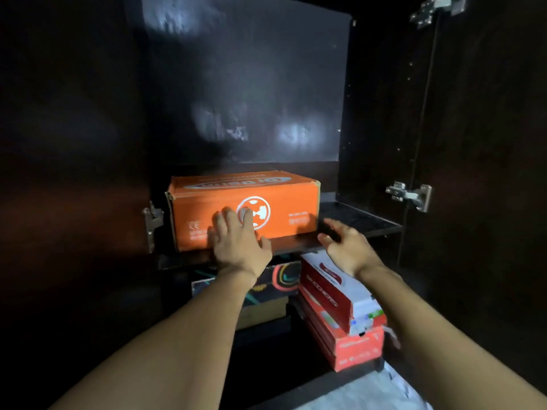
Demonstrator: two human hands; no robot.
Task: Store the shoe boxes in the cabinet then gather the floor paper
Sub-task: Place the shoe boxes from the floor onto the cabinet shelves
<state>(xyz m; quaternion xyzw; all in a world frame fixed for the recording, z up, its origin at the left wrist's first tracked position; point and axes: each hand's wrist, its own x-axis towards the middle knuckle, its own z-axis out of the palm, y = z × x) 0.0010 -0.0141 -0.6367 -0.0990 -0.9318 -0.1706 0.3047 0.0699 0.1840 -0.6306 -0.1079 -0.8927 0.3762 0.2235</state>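
Dark cabinet (381,119), doors swung open, metal hinges (410,195) catching light on the right side. Orange shoe box (284,208) on the upper shelf (364,220), at the shelf's left end, front face near the front edge, white round logo in the middle of that face, lid lettering upside down from this view. Left hand (236,238) flat against the front face of the orange shoe box, fingers (228,216) spread and pressed to the cardboard, gripping nothing. Right hand (346,247) open too, fingers loosely apart, palm turned toward the left, just off the box's lower right corner above the shelf's front edge; touching the box or not, cannot tell. Right end of the upper shelf bare and dark.

Below that shelf, more boxes: a black box with coloured swirls (284,279) on the left, partly hidden behind the left forearm, sitting on a tan and dark box beneath it. On the right, a red and white shoe box (331,291) tilted on top of a red-orange box (355,347), both near the lower shelf's front right corner. White paper (370,392) on the floor at the lower right, crumpled, just in front of the cabinet base.
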